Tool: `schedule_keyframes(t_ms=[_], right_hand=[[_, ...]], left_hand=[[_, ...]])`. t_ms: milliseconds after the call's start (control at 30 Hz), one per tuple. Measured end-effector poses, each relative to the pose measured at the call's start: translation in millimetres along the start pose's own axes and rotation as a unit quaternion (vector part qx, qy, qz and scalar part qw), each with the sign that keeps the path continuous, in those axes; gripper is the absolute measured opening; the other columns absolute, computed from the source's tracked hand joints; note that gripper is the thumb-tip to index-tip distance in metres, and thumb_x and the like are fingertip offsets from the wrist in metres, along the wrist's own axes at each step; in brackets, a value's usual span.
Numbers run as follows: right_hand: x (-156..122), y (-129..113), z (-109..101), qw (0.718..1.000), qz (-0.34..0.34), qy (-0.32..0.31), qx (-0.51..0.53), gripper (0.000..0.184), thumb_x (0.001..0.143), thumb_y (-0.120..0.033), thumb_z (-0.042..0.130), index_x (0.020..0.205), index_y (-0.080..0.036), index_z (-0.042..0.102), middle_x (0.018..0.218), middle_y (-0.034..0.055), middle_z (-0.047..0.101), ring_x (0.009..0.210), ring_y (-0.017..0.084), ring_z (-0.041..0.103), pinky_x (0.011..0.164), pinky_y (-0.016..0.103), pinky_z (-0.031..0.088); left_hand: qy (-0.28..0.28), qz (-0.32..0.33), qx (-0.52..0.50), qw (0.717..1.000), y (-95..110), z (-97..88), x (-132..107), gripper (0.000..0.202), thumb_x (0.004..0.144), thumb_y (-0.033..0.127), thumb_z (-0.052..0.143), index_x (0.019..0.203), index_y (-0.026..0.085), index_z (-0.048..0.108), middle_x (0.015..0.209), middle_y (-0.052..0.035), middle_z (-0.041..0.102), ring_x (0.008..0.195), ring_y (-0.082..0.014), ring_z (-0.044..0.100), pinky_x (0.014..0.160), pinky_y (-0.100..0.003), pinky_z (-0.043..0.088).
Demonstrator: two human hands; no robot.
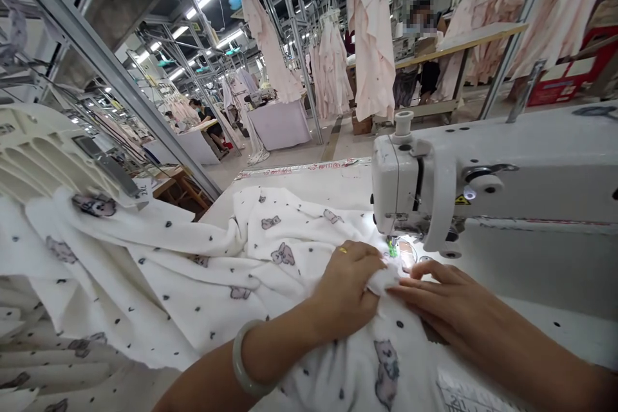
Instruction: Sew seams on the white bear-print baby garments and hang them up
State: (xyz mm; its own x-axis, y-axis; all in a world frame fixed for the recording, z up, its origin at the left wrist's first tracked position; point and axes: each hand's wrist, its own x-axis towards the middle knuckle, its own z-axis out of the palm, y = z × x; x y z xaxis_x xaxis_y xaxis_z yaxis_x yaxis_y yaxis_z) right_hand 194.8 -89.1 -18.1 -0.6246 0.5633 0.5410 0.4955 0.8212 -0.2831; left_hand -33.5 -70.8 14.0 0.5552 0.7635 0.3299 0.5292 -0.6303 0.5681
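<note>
White fabric (309, 232) printed with bears and small dark marks spreads over the sewing table and hangs off to the left. My left hand (347, 286), with a ring and a pale bangle, is closed on a bunched fold of it just in front of the needle area. From the right, my right hand (444, 296) meets the same fold, its fingertips together on the fabric edge; its thumb is hidden. Right behind both hands stands the white sewing machine (405, 187), its lamp lighting the presser foot (392, 246), which has a green part.
At the left a cream plastic rack (43, 148) with a 2XL tag stands over the fabric. A printed ruler strip (466, 396) lies at the front right. Pink garments (371, 32) hang beyond the table, and co-workers sit farther back among metal posts.
</note>
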Motion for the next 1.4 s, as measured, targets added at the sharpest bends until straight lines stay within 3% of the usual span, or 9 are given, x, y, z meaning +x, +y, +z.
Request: schedule_keyframes(t_ms=[67,167,333,600,733,900,1033,1233,1400], right_hand=[[2,1,-2,0.999,-0.029,-0.007,-0.017,0.038,0.098,-0.009,0.048,0.123,-0.027,0.070,0.102,0.0041,0.076,0.100,0.024,0.067,0.082,0.038,0.055],[2,3,-6,0.999,-0.031,-0.026,-0.007,0.031,0.103,-0.011,0.044,0.113,-0.025,0.070,0.097,0.0049,0.074,0.090,0.024,0.064,0.077,0.037,0.051],[-2,4,-18,0.997,-0.056,-0.049,0.014,0.023,0.109,-0.020,0.049,0.115,-0.023,0.071,0.091,0.0037,0.074,0.081,0.020,0.061,0.075,0.036,0.047],[5,-2,-24,0.996,-0.080,-0.048,-0.012,0.032,0.111,-0.019,0.043,0.095,-0.022,0.071,0.081,0.0012,0.071,0.072,0.018,0.058,0.066,0.037,0.043],[3,5,-19,0.996,-0.061,-0.051,-0.028,0.031,0.111,-0.025,0.044,0.092,-0.022,0.068,0.087,0.0024,0.072,0.075,0.020,0.059,0.071,0.039,0.045],[0,10,-17,0.996,-0.076,-0.025,-0.047,0.028,0.111,-0.019,0.043,0.100,-0.020,0.068,0.097,0.0032,0.073,0.085,0.021,0.061,0.079,0.039,0.045],[-1,13,-19,0.996,-0.068,-0.025,-0.046,0.029,0.112,-0.020,0.042,0.099,-0.019,0.068,0.090,0.0029,0.070,0.080,0.020,0.059,0.077,0.037,0.044],[-5,18,-19,0.997,-0.052,-0.036,-0.045,0.027,0.112,-0.022,0.042,0.107,-0.019,0.068,0.089,0.0031,0.067,0.083,0.021,0.057,0.079,0.038,0.042],[-5,14,-17,0.997,-0.014,-0.077,-0.010,0.029,0.113,-0.026,0.040,0.099,-0.021,0.065,0.088,0.0027,0.063,0.082,0.023,0.054,0.076,0.039,0.038]], left_hand=[[-0.039,0.034,0.013,0.999,-1,-1.3,0,0.029,0.076,0.011,0.052,0.101,0.021,0.063,0.114,-0.0086,0.072,0.112,-0.0260,0.064,0.108,-0.044,0.047],[-0.100,0.026,0.054,0.993,-1,-3.4,0,0.035,0.078,0.010,0.050,0.109,0.020,0.062,0.111,-0.0088,0.074,0.109,-0.0258,0.066,0.110,-0.044,0.046],[-0.111,0.017,0.090,0.990,-1,-4.8,-5,0.046,0.076,0.007,0.050,0.120,0.017,0.060,0.114,-0.0119,0.073,0.115,-0.0285,0.064,0.108,-0.047,0.047],[-0.167,0.147,0.169,0.960,-11,1.9,0,0.047,0.075,0.007,0.054,0.120,0.017,0.065,0.118,-0.0121,0.073,0.122,-0.0289,0.062,0.115,-0.048,0.041],[-0.175,0.167,0.201,0.949,-17,1.8,16,0.040,0.078,0.009,0.056,0.116,0.014,0.066,0.113,-0.0133,0.073,0.116,-0.0285,0.063,0.113,-0.044,0.043],[-0.171,0.194,0.193,0.947,-19,-1.1,22,0.038,0.079,0.008,0.056,0.116,0.013,0.066,0.120,-0.0147,0.069,0.123,-0.0293,0.058,0.113,-0.043,0.043],[-0.166,0.147,0.145,0.964,-22,0.5,19,0.038,0.080,0.010,0.055,0.116,0.014,0.066,0.114,-0.0128,0.071,0.115,-0.0284,0.061,0.107,-0.042,0.048],[-0.078,0.016,0.000,0.997,-18,0.4,20,0.024,0.077,0.008,0.049,0.093,0.020,0.064,0.094,-0.0058,0.072,0.094,-0.0228,0.064,0.093,-0.037,0.052],[-0.064,0.009,-0.042,0.997,-16,-0.3,21,0.018,0.076,0.007,0.050,0.080,0.019,0.063,0.085,-0.0043,0.069,0.088,-0.0210,0.062,0.087,-0.034,0.050]])
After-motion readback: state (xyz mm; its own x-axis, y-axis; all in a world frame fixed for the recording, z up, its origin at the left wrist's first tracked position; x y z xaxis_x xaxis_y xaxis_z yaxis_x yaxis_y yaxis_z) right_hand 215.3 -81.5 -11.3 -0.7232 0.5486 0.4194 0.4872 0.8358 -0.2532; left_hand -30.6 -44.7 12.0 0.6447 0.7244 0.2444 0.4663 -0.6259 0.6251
